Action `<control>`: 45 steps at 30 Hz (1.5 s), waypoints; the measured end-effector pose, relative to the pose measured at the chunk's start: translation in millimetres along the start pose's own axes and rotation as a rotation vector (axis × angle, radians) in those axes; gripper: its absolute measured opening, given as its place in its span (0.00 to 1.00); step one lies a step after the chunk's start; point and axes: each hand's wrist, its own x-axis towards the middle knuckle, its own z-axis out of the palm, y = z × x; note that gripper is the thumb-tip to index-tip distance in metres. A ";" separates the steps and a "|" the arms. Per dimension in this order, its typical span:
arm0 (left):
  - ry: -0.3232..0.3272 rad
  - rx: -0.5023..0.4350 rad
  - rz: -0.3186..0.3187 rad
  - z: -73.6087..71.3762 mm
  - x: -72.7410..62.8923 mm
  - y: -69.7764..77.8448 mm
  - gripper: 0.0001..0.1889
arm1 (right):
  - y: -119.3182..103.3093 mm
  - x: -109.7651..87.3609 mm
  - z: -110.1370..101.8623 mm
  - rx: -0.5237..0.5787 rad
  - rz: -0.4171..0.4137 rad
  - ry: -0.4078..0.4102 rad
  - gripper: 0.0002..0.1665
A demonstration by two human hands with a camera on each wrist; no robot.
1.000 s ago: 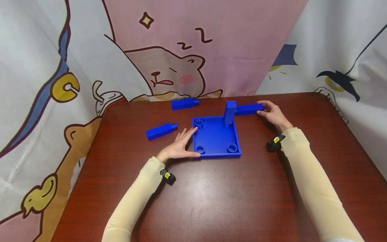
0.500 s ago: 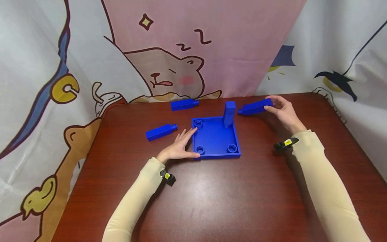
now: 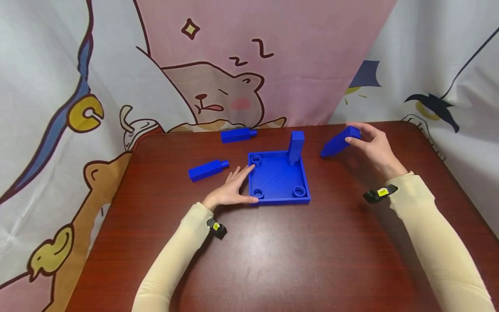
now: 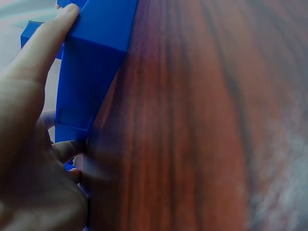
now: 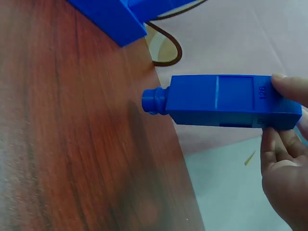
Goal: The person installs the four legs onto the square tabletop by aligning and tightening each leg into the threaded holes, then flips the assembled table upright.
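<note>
My right hand (image 3: pixel 376 147) pinches a blue square post (image 3: pixel 337 142) by its thick end. The post hangs tilted above the table; its narrow threaded tip (image 5: pixel 154 100) points down and left. My left hand (image 3: pixel 231 190) rests against the left side of a square blue tray-like base (image 3: pixel 278 201), thumb on the near rim and fingers spread straight along the left wall. A matching post (image 3: pixel 296 147) stands upright in the base's far right corner. Round threaded sockets show in the other corners, among them the near right socket (image 3: pixel 299 191).
Two more blue posts lie on the brown table (image 3: pixel 288 255): a left post (image 3: pixel 208 170) beside the left hand and a far post (image 3: pixel 238 135) near the back edge. A printed curtain (image 3: pixel 312 65) hangs right behind the table.
The post in my right hand has moved right, away from the upright post, and tipped from nearly level to a steeper slant. My left hand and the base have stayed still.
</note>
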 end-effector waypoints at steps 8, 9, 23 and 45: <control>-0.002 -0.006 -0.002 0.9 -0.9 0.2 0.56 | -10.1 -16.4 8.8 0.039 -0.025 0.053 0.27; -0.003 -0.005 -0.005 0.8 -1.1 0.5 0.56 | -11.6 -18.1 10.2 0.039 -0.027 0.058 0.27; 0.002 -0.008 -0.007 -0.1 -1.5 0.5 0.56 | -35.8 -44.7 31.0 0.012 -0.140 0.015 0.26; -0.001 -0.008 -0.011 -1.3 0.6 0.3 0.56 | -65.0 -66.8 69.1 0.111 -0.255 -0.206 0.24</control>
